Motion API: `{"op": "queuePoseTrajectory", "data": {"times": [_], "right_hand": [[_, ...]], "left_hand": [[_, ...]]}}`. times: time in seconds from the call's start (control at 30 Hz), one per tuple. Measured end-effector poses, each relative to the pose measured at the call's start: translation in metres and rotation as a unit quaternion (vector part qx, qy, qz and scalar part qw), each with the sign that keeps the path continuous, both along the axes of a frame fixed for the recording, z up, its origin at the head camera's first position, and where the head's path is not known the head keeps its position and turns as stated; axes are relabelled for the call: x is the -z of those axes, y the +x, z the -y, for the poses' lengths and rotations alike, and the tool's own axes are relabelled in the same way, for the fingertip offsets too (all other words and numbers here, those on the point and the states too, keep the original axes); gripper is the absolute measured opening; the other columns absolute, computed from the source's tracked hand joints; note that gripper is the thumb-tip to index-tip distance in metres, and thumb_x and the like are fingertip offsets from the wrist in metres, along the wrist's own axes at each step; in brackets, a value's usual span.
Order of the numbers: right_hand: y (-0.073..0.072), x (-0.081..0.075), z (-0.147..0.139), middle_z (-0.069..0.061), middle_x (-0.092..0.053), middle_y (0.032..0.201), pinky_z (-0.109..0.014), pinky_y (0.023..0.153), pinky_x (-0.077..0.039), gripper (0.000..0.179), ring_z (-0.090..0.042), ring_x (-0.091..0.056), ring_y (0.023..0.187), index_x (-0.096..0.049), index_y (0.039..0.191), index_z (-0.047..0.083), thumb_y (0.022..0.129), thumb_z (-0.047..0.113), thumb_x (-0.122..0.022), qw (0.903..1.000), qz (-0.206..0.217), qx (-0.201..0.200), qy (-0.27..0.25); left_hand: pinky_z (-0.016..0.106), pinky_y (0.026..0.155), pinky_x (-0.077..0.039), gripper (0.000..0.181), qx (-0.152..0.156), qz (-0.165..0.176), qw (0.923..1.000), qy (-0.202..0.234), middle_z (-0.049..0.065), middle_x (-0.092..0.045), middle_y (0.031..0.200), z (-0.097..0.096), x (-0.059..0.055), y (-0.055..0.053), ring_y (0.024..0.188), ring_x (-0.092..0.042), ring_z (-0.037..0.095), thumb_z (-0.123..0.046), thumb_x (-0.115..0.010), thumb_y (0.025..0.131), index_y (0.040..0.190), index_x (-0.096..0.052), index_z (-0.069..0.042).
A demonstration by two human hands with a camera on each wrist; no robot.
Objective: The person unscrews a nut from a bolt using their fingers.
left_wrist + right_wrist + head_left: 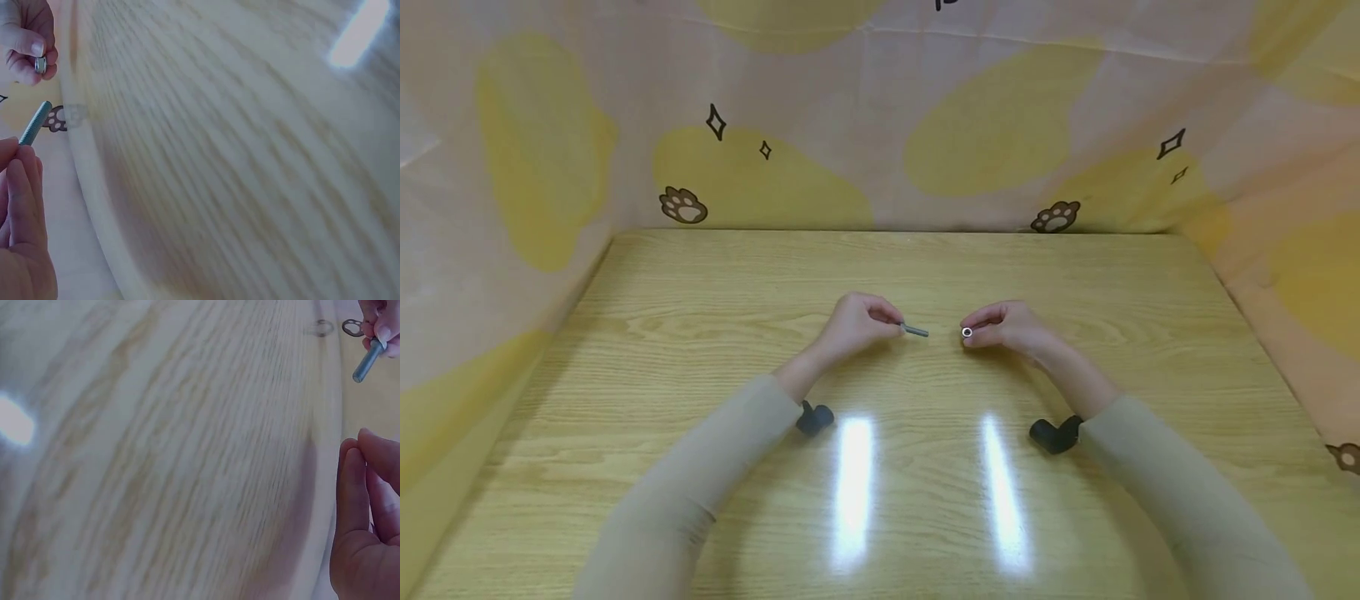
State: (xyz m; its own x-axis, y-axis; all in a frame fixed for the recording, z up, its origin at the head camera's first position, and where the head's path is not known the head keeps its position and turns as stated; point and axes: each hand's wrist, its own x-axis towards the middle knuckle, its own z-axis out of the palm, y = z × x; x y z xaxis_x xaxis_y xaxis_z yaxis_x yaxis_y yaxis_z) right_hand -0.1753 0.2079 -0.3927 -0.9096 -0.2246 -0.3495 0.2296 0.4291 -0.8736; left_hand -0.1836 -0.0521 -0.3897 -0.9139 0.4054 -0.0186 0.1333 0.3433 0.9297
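Observation:
Between thumb and fingertips, my left hand [859,322] pinches a grey threaded bolt [916,331] by one end, its shank pointing right toward the other hand. My right hand [1011,327] pinches a small shiny metal nut [967,332], its round hole facing the head camera. A short gap separates bolt and nut, both held just above the table. The left wrist view shows the thread on the bolt [36,124] and, beyond it, the nut [40,65] in the right fingers. In the right wrist view the bolt [368,360] shows, while the nut is hidden behind the right hand's fingertips.
Under both hands lies a wood-grain table [700,275] with two bright light reflections. Patterned cloth [880,125] with yellow patches and paw prints stands around its back and sides. Black wrist-worn pieces [815,418] stick out below the sleeves.

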Motion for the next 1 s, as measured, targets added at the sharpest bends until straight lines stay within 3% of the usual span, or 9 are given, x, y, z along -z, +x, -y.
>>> {"op": "queuePoseTrajectory", "data": {"times": [0.2, 0.53, 1.0], "right_hand": [[-0.003, 0.002, 0.008, 0.001, -0.068, 0.088, -0.021, 0.075, -0.046, 0.034, -0.009, -0.059, 0.081, -0.065, 0.106, -0.007, 0.075, 0.002, -0.075, 0.9995, 0.000, -0.015, 0.028], [-0.007, 0.005, 0.015, -0.002, -0.068, 0.082, -0.019, 0.069, -0.049, 0.030, -0.010, -0.058, 0.074, -0.067, 0.101, -0.007, 0.073, -0.002, -0.076, 0.9988, -0.003, -0.030, 0.039], [-0.007, 0.003, 0.026, -0.004, -0.066, 0.077, -0.020, 0.061, -0.047, 0.024, -0.012, -0.055, 0.069, -0.070, 0.094, -0.005, 0.071, -0.005, -0.076, 0.9962, -0.020, -0.035, 0.077]], "left_hand": [[0.021, 0.065, -0.050, 0.008, 0.012, -0.009, 0.9997, -0.021, 0.007, -0.069, 0.081, -0.003, 0.006, 0.000, 0.071, -0.061, 0.013, -0.001, -0.072, 0.076, 0.084, -0.071, 0.001], [0.021, 0.065, -0.051, 0.008, 0.033, -0.010, 0.9965, -0.077, 0.006, -0.069, 0.077, -0.002, 0.006, -0.002, 0.069, -0.061, 0.012, 0.000, -0.074, 0.074, 0.082, -0.071, 0.000], [0.023, 0.070, -0.048, 0.008, 0.055, -0.057, 0.9864, -0.144, 0.002, -0.068, 0.075, 0.001, 0.012, -0.006, 0.071, -0.059, 0.012, 0.000, -0.075, 0.073, 0.079, -0.071, -0.002]]}}
